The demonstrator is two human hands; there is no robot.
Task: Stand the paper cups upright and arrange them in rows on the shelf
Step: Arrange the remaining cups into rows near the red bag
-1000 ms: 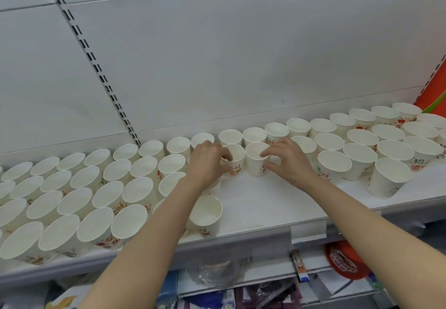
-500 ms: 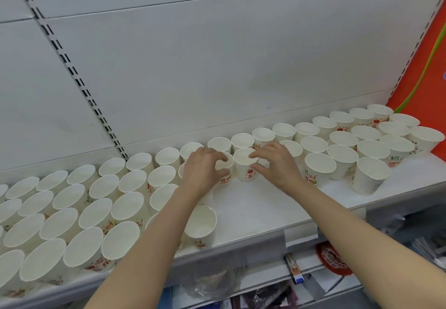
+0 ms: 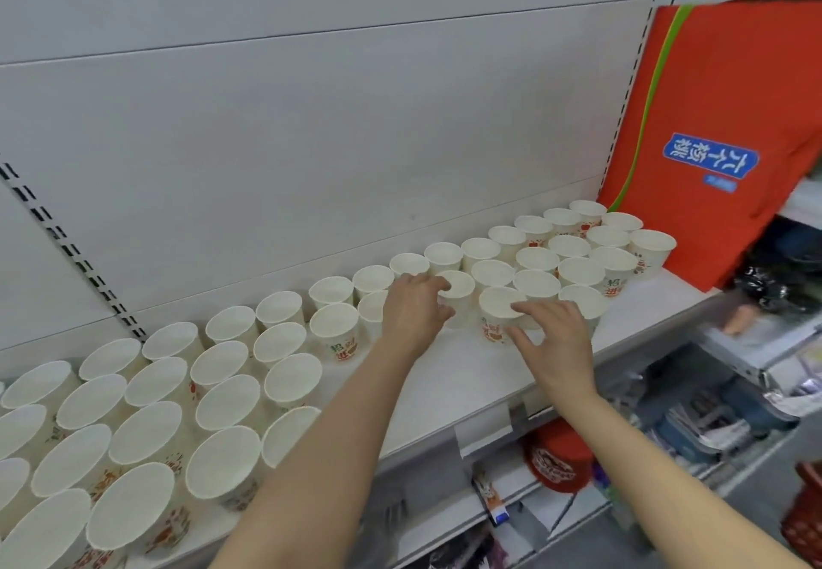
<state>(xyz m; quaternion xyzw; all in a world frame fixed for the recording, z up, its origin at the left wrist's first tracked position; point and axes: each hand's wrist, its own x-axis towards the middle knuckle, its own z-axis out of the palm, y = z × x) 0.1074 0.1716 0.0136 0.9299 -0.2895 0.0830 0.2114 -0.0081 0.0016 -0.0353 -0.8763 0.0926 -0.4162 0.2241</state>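
Several white paper cups with red print stand upright in rows on the white shelf (image 3: 467, 372). One group is at the left (image 3: 178, 390), another at the right (image 3: 578, 257). My left hand (image 3: 413, 310) grips a second-row cup (image 3: 460, 286) between thumb and fingers. My right hand (image 3: 551, 341) hovers with fingers spread. Its fingertips touch the rim and side of a front cup (image 3: 498, 308) just right of the left hand's cup. My forearms hide a few cups at the shelf's front.
An orange bag with a blue label (image 3: 720, 123) hangs at the shelf's right end. A price-tag holder (image 3: 482, 426) sits on the front edge. Below are a red lid (image 3: 560, 461), packaged goods and a red basket (image 3: 805, 515). A bare strip runs along the shelf's front middle.
The view swung right. Both hands moved right along the shelf. The right hand let go of its cup, and its spread fingers now touch another one.
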